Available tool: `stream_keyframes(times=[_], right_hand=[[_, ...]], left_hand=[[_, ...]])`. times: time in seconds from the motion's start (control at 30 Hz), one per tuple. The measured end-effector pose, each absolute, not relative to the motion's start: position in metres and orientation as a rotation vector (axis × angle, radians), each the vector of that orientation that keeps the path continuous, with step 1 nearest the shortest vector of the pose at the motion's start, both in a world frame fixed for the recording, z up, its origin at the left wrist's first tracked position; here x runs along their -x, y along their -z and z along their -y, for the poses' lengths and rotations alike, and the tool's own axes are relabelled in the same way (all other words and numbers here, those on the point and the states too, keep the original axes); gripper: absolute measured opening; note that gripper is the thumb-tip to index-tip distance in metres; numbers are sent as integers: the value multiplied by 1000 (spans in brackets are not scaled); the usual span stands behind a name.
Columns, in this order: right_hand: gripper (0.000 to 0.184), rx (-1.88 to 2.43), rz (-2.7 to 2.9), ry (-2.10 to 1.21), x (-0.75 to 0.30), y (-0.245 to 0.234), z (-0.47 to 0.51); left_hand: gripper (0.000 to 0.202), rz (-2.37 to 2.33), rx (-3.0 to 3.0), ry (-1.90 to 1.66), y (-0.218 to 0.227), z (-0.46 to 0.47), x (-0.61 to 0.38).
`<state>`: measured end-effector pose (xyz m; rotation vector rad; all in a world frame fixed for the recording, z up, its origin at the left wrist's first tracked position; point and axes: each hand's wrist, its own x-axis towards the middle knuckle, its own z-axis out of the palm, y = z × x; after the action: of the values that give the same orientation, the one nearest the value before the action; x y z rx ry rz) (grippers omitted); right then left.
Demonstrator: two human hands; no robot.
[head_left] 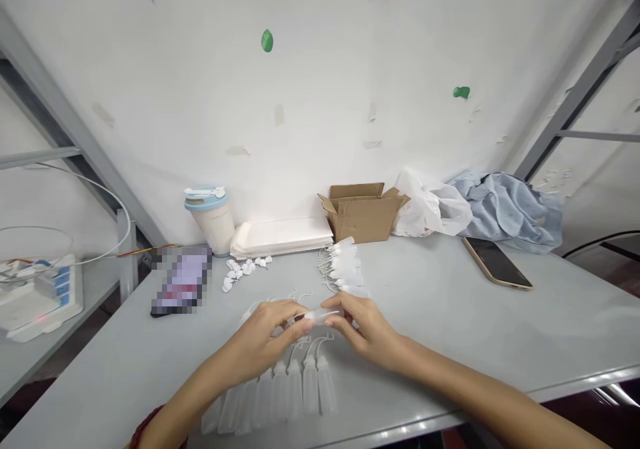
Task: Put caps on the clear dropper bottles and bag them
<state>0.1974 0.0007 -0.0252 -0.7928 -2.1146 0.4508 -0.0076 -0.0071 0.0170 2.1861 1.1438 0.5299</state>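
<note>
Both hands meet over the grey table (450, 316), pinching one small translucent plastic bottle (320, 316) between them. My left hand (265, 342) grips its left end with curled fingers. My right hand (363, 326) holds the right end with fingertips pressed together. Just below the hands lies a row of several similar white squeeze bottles (280, 392) with thin tethered caps. A second heap of these bottles (343, 266) lies beyond the hands. A scatter of small white caps (243, 270) sits to the upper left.
A blurred phone (181, 281) lies at left, a second phone (495, 262) at right. Along the wall stand a blue-lidded cup (210, 219), stacked white trays (283, 237), an open cardboard box (363, 212), a white bag (430, 206) and blue cloth (510, 209). A power strip (35, 296) sits far left.
</note>
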Motion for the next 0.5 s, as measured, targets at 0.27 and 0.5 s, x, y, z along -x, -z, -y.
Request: stream_keyframes(times=[0.27, 0.5], right_hand=[[16, 570, 2201, 160, -197, 33, -7], [25, 633, 2336, -32, -202, 23, -4]], left_hand=[[43, -1142, -1917, -483, -19, 8, 8], [37, -1101, -2207, -561, -15, 11, 5]])
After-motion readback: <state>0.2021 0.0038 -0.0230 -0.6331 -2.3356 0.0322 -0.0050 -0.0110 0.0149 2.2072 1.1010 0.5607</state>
